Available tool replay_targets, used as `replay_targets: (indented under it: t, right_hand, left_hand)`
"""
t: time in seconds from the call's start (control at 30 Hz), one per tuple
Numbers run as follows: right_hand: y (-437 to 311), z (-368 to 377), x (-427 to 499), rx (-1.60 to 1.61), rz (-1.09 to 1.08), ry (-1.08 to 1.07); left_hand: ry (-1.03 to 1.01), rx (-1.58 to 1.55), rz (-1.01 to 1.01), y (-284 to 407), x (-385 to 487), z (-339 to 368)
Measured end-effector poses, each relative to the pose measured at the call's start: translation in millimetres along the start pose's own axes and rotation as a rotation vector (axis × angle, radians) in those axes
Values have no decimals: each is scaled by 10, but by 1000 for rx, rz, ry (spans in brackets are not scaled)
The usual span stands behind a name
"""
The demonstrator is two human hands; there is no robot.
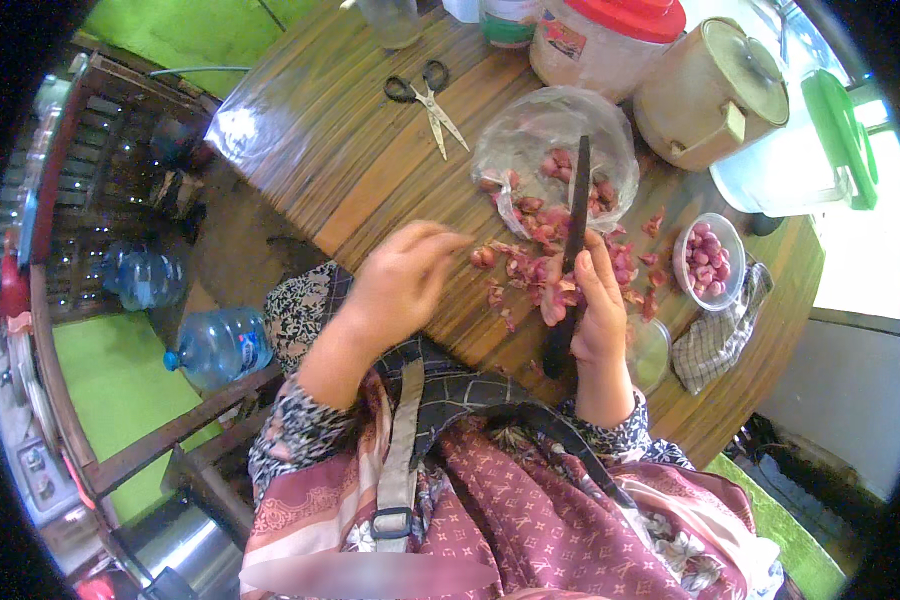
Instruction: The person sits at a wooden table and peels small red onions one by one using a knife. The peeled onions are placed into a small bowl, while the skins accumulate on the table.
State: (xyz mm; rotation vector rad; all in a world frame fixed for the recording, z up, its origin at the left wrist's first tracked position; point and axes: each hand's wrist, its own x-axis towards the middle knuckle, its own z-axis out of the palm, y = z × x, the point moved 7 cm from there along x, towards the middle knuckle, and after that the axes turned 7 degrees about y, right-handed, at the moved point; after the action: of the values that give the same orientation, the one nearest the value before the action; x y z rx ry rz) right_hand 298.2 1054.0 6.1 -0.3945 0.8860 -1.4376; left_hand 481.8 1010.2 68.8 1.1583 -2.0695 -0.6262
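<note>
My right hand grips a dark-bladed knife, its blade pointing away from me over the table. Blurred by motion, my left hand hovers near the table edge with loosely spread fingers; nothing shows in it. Just beyond its fingertips lies an unpeeled shallot. Shallot skins are scattered beneath and around the knife. Behind them, a clear plastic bag lies spread open with several shallots inside. Peeled shallots fill a round plastic tub to the right.
Scissors lie partly spread on the wooden table. A red-lidded container, a lidded pot and a green-lidded box stand at the back right. A checked cloth lies beside a clear lid. Water bottles sit at lower left.
</note>
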Motion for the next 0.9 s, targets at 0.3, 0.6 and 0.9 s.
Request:
replay_targets:
  t: [0.3, 0.6, 0.9]
  right_hand:
    - [-15, 64, -42, -143, 2, -30]
    - [-4, 180, -116, -673, -50, -93]
    - [-84, 338, -156, -1042, -147, -157]
  left_hand:
    - [-35, -536, -435, -207, 39, 521]
    - [120, -1460, -661, -270, -63, 784]
    - [201, -1366, -598, -283, -75, 715]
